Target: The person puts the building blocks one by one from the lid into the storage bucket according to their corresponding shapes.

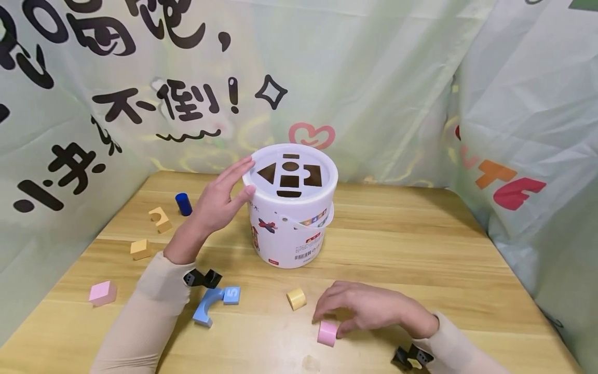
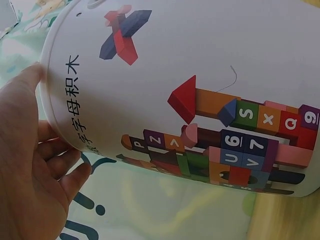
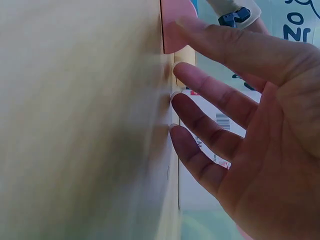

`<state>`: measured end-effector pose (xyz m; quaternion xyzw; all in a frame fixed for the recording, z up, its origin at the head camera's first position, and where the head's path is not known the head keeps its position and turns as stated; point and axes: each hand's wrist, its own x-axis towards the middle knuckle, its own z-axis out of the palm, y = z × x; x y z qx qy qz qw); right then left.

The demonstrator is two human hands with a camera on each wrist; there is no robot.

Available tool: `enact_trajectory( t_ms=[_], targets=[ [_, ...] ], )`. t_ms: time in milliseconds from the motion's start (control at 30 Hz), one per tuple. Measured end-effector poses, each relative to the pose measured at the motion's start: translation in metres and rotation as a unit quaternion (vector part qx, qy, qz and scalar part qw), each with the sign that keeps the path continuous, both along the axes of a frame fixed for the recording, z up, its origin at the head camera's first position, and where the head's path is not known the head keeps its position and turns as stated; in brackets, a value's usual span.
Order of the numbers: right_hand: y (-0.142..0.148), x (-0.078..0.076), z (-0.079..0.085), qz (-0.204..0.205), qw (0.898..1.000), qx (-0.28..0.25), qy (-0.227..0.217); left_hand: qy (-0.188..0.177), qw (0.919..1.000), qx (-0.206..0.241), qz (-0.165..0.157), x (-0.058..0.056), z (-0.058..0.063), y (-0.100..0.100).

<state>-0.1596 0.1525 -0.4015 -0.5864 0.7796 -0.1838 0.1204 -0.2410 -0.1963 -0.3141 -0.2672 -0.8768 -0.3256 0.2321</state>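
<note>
A white lidded bucket (image 1: 285,228) with shaped holes in its lid stands mid-table. My left hand (image 1: 217,200) rests on the left of its rim, fingers fairly straight and thumb apart; the left wrist view shows this hand (image 2: 35,165) beside the bucket's printed wall (image 2: 165,65). My right hand (image 1: 364,306) is low over the table at a pink half-round block (image 1: 327,333), its thumb on one side and index fingertip at the opposite edge. In the right wrist view the thumb overlaps the pink block (image 3: 175,30) and the other fingers spread free.
A yellow half-round block (image 1: 296,299) lies left of the right hand. Around the left forearm are a blue arch (image 1: 207,306), a blue numbered block (image 1: 231,295), a pink block (image 1: 102,293), a yellow block (image 1: 140,249), a yellow notched block (image 1: 161,220) and a blue cylinder (image 1: 184,204).
</note>
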Motion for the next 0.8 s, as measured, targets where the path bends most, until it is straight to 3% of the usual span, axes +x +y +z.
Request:
enact_trajectory(
  t_ms=[467, 800],
  targets=[
    [-0.0027, 0.0035, -0.0012, 0.008, 1.000, -0.011, 0.005, -0.001, 1.0000, 0.002, 0.002, -0.0002, -0.0010, 0.0014],
    [-0.0032, 0.0028, 0.0002, -0.066, 0.997, -0.008, -0.042, 0.004, 1.0000, -0.001, 0.003, -0.0005, -0.0013, 0.0003]
  ],
)
